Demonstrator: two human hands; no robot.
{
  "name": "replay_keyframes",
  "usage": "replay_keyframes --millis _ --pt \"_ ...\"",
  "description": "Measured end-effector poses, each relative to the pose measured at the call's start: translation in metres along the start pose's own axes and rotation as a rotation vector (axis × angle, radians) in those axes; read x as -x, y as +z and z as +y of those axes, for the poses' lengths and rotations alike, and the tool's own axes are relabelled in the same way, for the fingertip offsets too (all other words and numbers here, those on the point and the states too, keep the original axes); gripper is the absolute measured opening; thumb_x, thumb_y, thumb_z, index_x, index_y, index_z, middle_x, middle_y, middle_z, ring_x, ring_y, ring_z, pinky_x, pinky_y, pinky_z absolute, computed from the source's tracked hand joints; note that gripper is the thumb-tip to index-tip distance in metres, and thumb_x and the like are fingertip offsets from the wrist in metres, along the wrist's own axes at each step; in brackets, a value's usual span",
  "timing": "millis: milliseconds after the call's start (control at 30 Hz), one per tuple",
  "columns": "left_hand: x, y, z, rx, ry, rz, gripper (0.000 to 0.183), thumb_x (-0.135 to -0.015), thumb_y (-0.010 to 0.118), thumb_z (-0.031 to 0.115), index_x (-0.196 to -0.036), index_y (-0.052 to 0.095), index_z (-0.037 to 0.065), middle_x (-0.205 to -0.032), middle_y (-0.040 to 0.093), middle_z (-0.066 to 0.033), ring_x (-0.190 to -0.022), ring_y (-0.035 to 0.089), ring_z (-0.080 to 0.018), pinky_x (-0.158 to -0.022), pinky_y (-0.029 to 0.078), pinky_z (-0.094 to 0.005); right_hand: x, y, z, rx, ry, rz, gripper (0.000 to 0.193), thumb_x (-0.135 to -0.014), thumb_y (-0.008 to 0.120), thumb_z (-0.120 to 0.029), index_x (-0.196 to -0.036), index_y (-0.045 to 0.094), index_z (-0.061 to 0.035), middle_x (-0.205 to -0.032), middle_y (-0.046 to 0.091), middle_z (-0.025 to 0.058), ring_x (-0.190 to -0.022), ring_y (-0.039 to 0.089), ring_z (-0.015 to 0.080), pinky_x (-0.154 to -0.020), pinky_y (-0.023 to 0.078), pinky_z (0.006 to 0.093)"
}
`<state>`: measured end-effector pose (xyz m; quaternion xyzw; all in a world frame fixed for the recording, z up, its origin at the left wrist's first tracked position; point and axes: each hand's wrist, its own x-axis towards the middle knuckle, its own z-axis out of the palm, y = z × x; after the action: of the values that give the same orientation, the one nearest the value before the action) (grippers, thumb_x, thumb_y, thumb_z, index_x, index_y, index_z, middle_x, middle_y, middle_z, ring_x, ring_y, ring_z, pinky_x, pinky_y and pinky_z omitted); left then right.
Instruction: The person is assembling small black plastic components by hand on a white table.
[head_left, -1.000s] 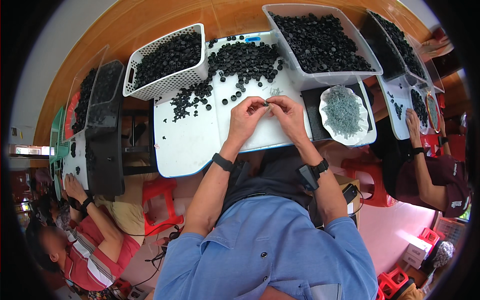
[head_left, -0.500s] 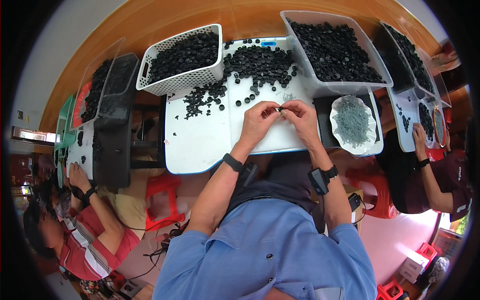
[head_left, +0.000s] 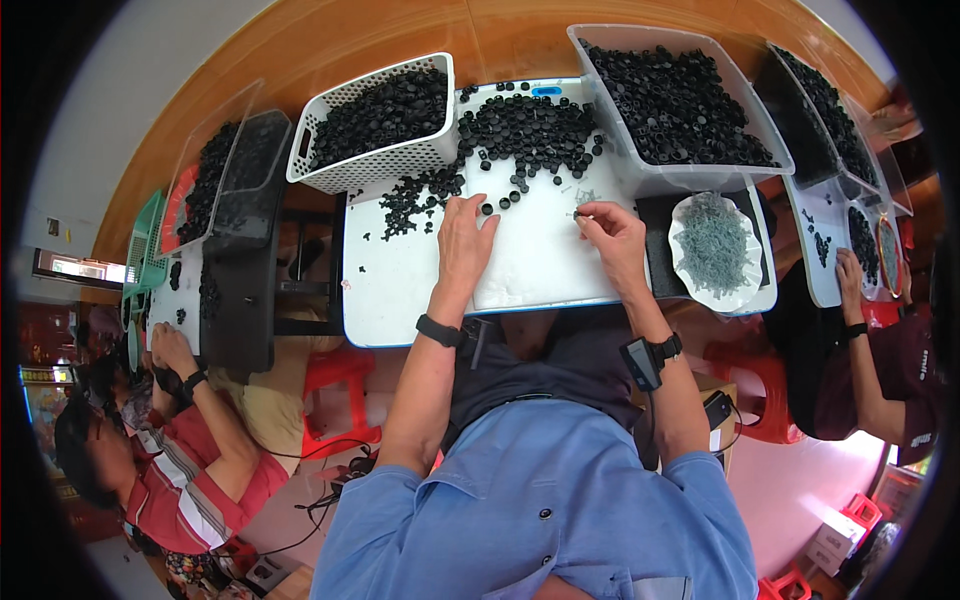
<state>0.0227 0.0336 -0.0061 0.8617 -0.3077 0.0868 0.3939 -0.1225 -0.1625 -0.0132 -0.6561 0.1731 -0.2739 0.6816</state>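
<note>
My left hand (head_left: pixel 463 243) is over the white tabletop (head_left: pixel 400 300), thumb apart from the fingers and nothing visible in it. Its fingertips are beside a few loose black round caps (head_left: pixel 503 203) and just below the pile of small black stemmed parts (head_left: pixel 408 203). My right hand (head_left: pixel 616 240) pinches a small dark part (head_left: pixel 578 213) between thumb and fingertips; its exact shape is too small to make out. A few loose grey screws (head_left: pixel 586 197) lie just beyond that hand. Farther back spreads a heap of black caps (head_left: pixel 530 132).
A white perforated basket (head_left: pixel 375 163) of black parts stands back left; a clear plastic bin (head_left: pixel 690 178) of black caps, back right. A white scalloped plate (head_left: pixel 735 298) of grey screws sits on a black mat (head_left: pixel 657 250). Co-workers sit left (head_left: pixel 200 450) and right (head_left: pixel 870 350).
My hands, together at the middle before, have separated. The left went leftward to the loose caps and its fingers opened; the right shifted slightly right, still pinching a small part.
</note>
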Motion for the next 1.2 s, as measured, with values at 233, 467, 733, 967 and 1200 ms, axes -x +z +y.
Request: replay_keyframes --millis 233,467,733,967,1200 --pt "0.006 0.002 0.029 0.16 -0.05 -0.072 0.027 -0.088 0.078 0.012 -0.112 0.073 0.001 -0.097 0.073 -0.0124 -0.073 0.069 -0.023 -0.067 0.054 -0.0325 0.004 -0.003 0.002 -0.054 0.0 0.021 0.015 -0.091 0.074 -0.002 -0.106 0.075 0.0014 -0.085 0.072 0.0008 -0.072 0.063 0.0045 -0.065 0.049 0.0198" --pt "0.021 0.032 0.059 0.443 -0.14 -0.22 0.029 -0.085 0.083 0.01 -0.112 0.075 0.001 -0.09 0.076 -0.0086 -0.076 0.071 -0.0133 -0.073 0.058 -0.0273 0.007 0.0 0.004 0.014 -0.106 -0.002 0.014 -0.089 0.074 -0.002 -0.103 0.078 -0.0014 -0.091 0.073 0.002 -0.072 0.061 0.0052 -0.063 0.047 0.0208" --pt "0.023 0.038 0.055 0.486 -0.164 -0.228 0.029 -0.085 0.081 0.008 -0.112 0.076 0.001 -0.087 0.075 -0.0076 -0.076 0.069 -0.0123 -0.073 0.057 -0.0265 0.008 0.007 -0.004 0.251 -0.198 -0.017 0.015 -0.086 0.074 -0.002 -0.1 0.079 -0.0039 -0.091 0.074 0.0045 -0.068 0.061 0.0083 -0.06 0.047 0.0235" --pt "0.023 0.036 0.056 0.485 -0.145 -0.229 0.026 -0.086 0.08 0.008 -0.111 0.076 0.0 -0.086 0.075 -0.0071 -0.074 0.068 -0.0117 -0.072 0.057 -0.0265 0.008 0.008 -0.006 0.321 -0.192 -0.019 0.015 -0.083 0.074 -0.001 -0.098 0.078 -0.0033 -0.09 0.075 0.0058 -0.067 0.062 0.0105 -0.059 0.049 0.0251" --pt "0.023 0.036 0.057 0.451 -0.095 -0.237 0.026 -0.088 0.079 0.009 -0.112 0.074 0.001 -0.086 0.075 -0.0092 -0.076 0.072 -0.0154 -0.071 0.057 -0.0278 0.009 0.01 -0.008 0.331 -0.172 -0.018 0.014 -0.083 0.076 -0.002 -0.097 0.078 -0.0036 -0.089 0.075 0.0059 -0.065 0.062 0.0111 -0.06 0.049 0.0258"
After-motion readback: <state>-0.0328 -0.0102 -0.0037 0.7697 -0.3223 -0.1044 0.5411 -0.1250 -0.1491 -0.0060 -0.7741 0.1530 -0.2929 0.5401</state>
